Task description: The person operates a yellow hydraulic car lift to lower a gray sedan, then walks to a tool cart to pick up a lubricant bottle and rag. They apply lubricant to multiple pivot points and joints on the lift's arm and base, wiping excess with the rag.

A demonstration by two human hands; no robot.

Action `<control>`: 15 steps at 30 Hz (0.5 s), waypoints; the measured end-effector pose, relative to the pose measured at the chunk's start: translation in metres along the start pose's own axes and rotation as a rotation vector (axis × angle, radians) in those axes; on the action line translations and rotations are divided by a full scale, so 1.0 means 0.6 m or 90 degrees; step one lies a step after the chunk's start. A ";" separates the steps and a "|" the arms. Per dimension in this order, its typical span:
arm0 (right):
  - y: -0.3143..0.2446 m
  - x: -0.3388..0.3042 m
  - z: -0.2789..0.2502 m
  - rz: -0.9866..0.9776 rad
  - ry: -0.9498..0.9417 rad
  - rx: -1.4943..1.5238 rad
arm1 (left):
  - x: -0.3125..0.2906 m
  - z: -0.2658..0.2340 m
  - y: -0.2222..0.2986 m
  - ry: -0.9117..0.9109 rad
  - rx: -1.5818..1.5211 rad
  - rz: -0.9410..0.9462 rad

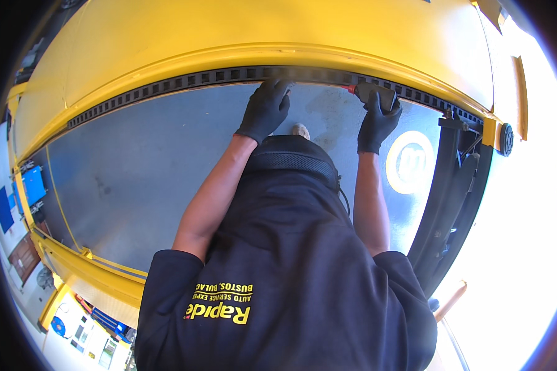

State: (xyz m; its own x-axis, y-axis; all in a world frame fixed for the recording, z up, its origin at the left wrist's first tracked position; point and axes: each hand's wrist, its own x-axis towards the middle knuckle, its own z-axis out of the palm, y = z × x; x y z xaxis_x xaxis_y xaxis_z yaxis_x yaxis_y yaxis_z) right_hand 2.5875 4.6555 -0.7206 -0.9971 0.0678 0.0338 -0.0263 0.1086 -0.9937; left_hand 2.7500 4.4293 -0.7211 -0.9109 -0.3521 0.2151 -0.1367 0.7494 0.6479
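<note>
Black shirt (303,247), right grip (377,127) wrapped around red-tipped tool (378,94), left grip (265,110) unclear in hold

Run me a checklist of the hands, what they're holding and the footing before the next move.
1. Both hands gloved: ok. The left hand and right hand are covered in black.
2. Forearms covered: not ok. The left forearm and right forearm are bare below the sleeves.
3. Right hand's grip: ok. It is closed around a dark handheld object.
4. Red tip touching the black slotted strip: cannot tell. It points left, close by.
5. Left hand empty: cannot tell. Its fingers are partly hidden.
6. Footing dry: cannot tell. The floor shows a dark patch near the visible shoe.
</note>
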 end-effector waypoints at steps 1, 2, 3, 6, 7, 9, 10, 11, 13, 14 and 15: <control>-0.001 -0.004 0.006 -0.005 0.001 -0.003 | -0.002 -0.004 -0.007 0.004 0.003 0.002; -0.002 -0.008 0.009 0.004 0.000 0.000 | -0.004 -0.008 -0.014 0.008 0.005 0.004; -0.004 -0.011 0.011 0.013 -0.001 0.004 | -0.007 -0.014 -0.022 0.006 0.001 -0.002; -0.003 -0.027 0.027 0.014 0.009 0.019 | -0.014 -0.039 -0.040 0.003 -0.007 -0.010; 0.000 -0.031 0.030 0.010 0.013 0.024 | -0.018 -0.044 -0.046 0.006 -0.008 -0.012; 0.007 -0.036 0.038 -0.006 0.017 0.032 | -0.025 -0.052 -0.059 0.006 -0.008 -0.015; 0.006 -0.042 0.044 -0.012 0.017 0.036 | -0.030 -0.058 -0.066 0.004 -0.004 -0.021; 0.003 -0.047 0.048 -0.013 0.027 0.026 | -0.036 -0.063 -0.072 0.001 -0.001 -0.027; -0.005 -0.055 0.055 -0.017 0.049 0.008 | -0.041 -0.073 -0.081 0.019 -0.004 -0.009; -0.005 -0.059 0.058 -0.020 0.055 0.012 | -0.042 -0.079 -0.085 0.028 -0.005 0.000; -0.005 -0.062 0.062 -0.022 0.061 0.015 | -0.045 -0.084 -0.088 0.018 -0.009 -0.015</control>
State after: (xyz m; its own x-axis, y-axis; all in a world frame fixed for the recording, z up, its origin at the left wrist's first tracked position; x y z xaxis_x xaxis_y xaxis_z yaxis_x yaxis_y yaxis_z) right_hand 2.6223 4.6160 -0.7228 -0.9843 0.1587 0.0776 -0.0640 0.0889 -0.9940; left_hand 2.8015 4.3706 -0.7243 -0.8964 -0.3846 0.2203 -0.1518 0.7333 0.6627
